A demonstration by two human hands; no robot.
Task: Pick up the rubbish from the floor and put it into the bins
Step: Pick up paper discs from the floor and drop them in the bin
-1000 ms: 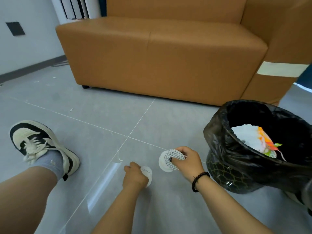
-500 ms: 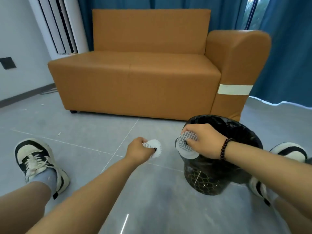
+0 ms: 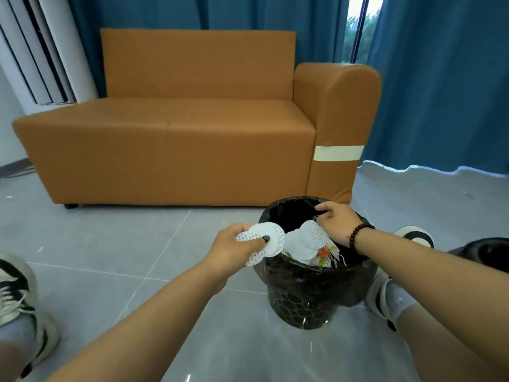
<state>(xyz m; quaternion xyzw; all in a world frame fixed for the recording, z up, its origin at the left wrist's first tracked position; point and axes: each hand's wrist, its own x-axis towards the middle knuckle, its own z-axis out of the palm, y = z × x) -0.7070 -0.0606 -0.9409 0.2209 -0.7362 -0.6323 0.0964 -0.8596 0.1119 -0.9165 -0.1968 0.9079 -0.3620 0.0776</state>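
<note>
A round bin lined with a black bag (image 3: 316, 288) stands on the grey floor in front of me. My left hand (image 3: 231, 250) hovers at its left rim, pinching several white round paper discs (image 3: 265, 241). Over the bin's mouth, my right hand (image 3: 337, 221) has its fingers loosely apart. More white discs (image 3: 308, 239) lie just under its palm inside the bin, on top of white and orange rubbish (image 3: 323, 255). I cannot see whether the hand still touches them.
An orange sofa (image 3: 179, 139) stands close behind the bin, with blue curtains (image 3: 440, 92) beyond. My shoes rest on the floor at the far left (image 3: 19, 293) and right of the bin (image 3: 385, 296). A second dark bin (image 3: 490, 250) shows at the right edge.
Both hands rose from the floor with the discs and moved right to the bin. The right hand went over the opening and its discs now sit inside the bin.
</note>
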